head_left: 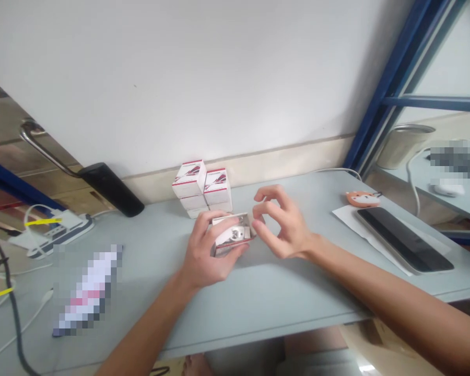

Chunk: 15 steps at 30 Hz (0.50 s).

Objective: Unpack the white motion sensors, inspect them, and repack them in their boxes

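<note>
My left hand (208, 253) grips a small white cardboard box (235, 243) with red edging, its thumb and fingers wrapped round the sides. The box's top is open toward me, and a white and silvery item (237, 232) lies inside; its kind is too blurred to make out. Just right of the box, my right hand (280, 222) hovers with curled fingers apart and nothing visible between them. Behind the held box stand several similar white boxes (190, 180) with red and dark swirls, stacked against the wall.
A black cylinder (112, 188) on a metal arm and a white power strip (60, 235) with cables sit at left. A pixelated packet (88, 292) lies nearer. At right are a dark phone-like slab (405, 237), white paper (344, 215) and an orange-and-white animal-shaped item (362, 198). Blue frame posts (379, 89) rise there.
</note>
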Each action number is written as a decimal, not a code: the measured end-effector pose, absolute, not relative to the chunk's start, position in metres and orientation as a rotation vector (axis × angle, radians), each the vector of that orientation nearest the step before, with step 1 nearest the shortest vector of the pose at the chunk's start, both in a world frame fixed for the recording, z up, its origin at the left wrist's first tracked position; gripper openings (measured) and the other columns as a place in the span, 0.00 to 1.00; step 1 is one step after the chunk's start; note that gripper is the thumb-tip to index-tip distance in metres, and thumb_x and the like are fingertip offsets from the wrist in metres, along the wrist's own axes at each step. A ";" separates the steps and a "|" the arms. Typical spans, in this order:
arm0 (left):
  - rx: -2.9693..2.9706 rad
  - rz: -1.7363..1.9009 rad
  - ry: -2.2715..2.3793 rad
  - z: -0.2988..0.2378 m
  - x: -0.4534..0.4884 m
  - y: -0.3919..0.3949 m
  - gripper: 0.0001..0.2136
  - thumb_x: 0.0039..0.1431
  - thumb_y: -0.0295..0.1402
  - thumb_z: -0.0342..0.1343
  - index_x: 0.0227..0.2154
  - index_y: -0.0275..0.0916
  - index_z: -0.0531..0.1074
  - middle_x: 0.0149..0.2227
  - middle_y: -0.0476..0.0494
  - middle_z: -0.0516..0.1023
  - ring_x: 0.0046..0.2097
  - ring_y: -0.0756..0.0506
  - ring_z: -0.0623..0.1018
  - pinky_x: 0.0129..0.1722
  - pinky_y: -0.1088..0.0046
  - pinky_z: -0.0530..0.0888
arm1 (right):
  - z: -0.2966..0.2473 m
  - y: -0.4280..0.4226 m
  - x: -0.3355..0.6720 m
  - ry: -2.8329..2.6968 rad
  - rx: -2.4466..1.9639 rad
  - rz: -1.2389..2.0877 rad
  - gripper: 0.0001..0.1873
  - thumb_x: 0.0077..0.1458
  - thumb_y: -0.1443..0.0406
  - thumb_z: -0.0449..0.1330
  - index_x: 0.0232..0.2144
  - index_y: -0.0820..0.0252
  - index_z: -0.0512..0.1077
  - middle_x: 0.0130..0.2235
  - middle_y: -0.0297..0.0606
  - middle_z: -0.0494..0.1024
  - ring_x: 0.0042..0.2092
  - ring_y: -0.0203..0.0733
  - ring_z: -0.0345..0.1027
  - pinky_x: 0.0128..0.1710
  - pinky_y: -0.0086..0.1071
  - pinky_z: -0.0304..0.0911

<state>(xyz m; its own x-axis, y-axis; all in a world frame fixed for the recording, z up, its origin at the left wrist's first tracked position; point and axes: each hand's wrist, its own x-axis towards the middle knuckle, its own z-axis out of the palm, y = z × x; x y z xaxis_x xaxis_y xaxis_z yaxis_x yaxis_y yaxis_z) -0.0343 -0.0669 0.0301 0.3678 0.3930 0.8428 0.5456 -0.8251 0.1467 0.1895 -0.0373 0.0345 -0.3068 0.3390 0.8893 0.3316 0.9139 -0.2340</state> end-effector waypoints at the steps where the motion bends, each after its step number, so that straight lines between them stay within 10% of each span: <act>1: -2.450 -1.447 -0.871 0.030 -0.035 -0.066 0.25 0.54 0.29 0.71 0.53 0.43 0.70 0.50 0.38 0.73 0.50 0.39 0.78 0.47 0.58 0.80 | 0.035 -0.037 0.190 -1.910 -0.518 0.024 0.06 0.62 0.67 0.58 0.41 0.54 0.73 0.47 0.45 0.70 0.46 0.49 0.69 0.43 0.44 0.70; 7: -2.428 -1.625 -0.767 0.016 -0.033 -0.060 0.37 0.52 0.26 0.71 0.59 0.50 0.56 0.53 0.39 0.71 0.50 0.41 0.79 0.46 0.57 0.80 | 0.040 -0.039 0.191 -2.086 -0.486 0.156 0.18 0.65 0.70 0.52 0.49 0.52 0.78 0.53 0.46 0.69 0.53 0.50 0.68 0.54 0.50 0.67; 15: -2.357 -1.748 -0.742 0.006 -0.023 -0.061 0.38 0.50 0.21 0.73 0.55 0.49 0.54 0.55 0.39 0.73 0.48 0.46 0.81 0.42 0.65 0.80 | 0.047 -0.052 0.183 -1.968 -0.611 0.443 0.05 0.62 0.63 0.65 0.41 0.55 0.77 0.52 0.45 0.71 0.58 0.52 0.68 0.60 0.49 0.66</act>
